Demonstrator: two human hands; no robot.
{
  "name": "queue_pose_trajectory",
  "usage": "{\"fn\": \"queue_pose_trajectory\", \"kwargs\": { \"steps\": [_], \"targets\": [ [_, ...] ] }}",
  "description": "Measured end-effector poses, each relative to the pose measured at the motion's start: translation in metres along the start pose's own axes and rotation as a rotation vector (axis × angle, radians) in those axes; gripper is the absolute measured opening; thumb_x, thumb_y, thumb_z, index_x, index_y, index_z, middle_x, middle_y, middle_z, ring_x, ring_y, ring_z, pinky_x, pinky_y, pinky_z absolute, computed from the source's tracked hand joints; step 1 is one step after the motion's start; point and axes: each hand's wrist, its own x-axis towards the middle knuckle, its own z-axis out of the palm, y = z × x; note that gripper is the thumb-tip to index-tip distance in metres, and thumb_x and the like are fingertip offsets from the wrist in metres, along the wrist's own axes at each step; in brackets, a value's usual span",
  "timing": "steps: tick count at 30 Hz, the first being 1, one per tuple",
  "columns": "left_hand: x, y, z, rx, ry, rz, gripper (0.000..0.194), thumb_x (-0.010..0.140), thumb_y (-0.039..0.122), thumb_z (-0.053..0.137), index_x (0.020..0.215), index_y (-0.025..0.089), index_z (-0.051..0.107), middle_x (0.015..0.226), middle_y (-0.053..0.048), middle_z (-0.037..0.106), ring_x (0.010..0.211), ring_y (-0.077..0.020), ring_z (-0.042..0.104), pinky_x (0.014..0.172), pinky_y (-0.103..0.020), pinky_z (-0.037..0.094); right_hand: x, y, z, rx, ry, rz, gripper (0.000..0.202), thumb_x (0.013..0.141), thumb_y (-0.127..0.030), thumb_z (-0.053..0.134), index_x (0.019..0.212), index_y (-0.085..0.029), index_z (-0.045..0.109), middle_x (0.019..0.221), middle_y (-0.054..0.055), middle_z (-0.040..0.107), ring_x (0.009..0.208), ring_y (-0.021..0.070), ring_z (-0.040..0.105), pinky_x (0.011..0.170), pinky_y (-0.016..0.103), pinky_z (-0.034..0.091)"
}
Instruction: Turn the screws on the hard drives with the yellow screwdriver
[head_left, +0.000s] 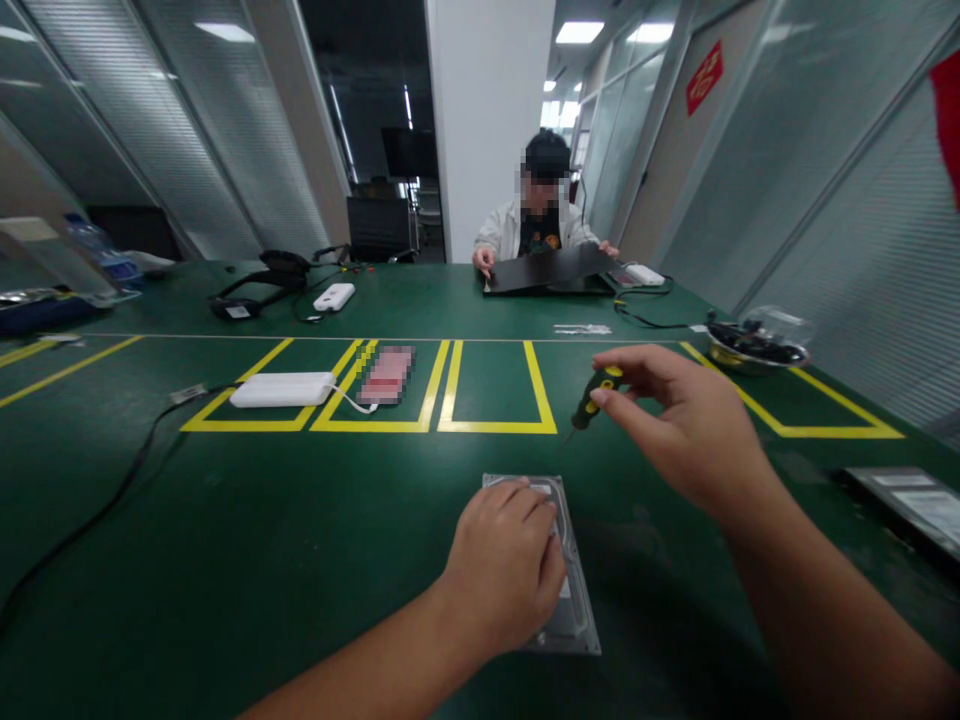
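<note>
A silver hard drive (577,600) lies flat on the green table (360,520), close in front of me. My left hand (506,560) rests on top of it with the fingers curled, covering much of its left side; whether the fingers grip anything is hidden. Between the thumb and fingers of my right hand (686,420) is a dark green and yellow screwdriver (595,398). Its thin tip points down and to the left, above the table just beyond the drive's far edge.
Yellow tape boxes cross the table, with a white power bank (283,390) and a phone (387,375). At right are another drive (911,505) and a bowl of dark parts (757,352). Opposite, a person (536,215) holds a black panel (551,270).
</note>
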Motion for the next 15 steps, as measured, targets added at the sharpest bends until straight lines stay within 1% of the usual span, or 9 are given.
{"fn": "queue_pose_trajectory", "kwargs": {
  "steps": [3,8,15],
  "targets": [
    [0.000,0.000,0.000,0.001,0.006,0.000,0.028,0.088,0.024,0.053,0.112,0.017,0.067,0.116,-0.007,0.068,0.112,-0.0256,0.058,0.103,-0.047,0.044,0.000,-0.002,-0.010,-0.006,0.102,0.012,0.031,0.081,-0.031,0.067,0.110,-0.021,0.068,0.099,0.003,0.070,0.080,0.0178,0.065,0.073,0.033,0.053],
    [0.000,0.001,0.000,0.009,0.001,-0.004,0.028,0.089,0.024,0.053,0.112,0.016,0.067,0.116,-0.007,0.068,0.112,-0.0255,0.058,0.103,-0.046,0.044,-0.002,-0.011,-0.026,-0.119,0.168,-0.019,0.027,0.081,-0.032,0.069,0.106,-0.021,0.070,0.092,0.003,0.069,0.072,0.0171,0.063,0.071,0.033,0.052],
    [0.000,0.002,-0.003,0.008,-0.009,-0.004,0.028,0.090,0.023,0.052,0.111,0.016,0.067,0.117,-0.009,0.068,0.113,-0.0265,0.058,0.105,-0.047,0.043,-0.012,-0.030,-0.037,-0.261,0.164,-0.118,0.018,0.086,-0.032,0.065,0.101,-0.024,0.064,0.093,0.004,0.066,0.079,0.0220,0.062,0.074,0.037,0.049]
  ]
}}
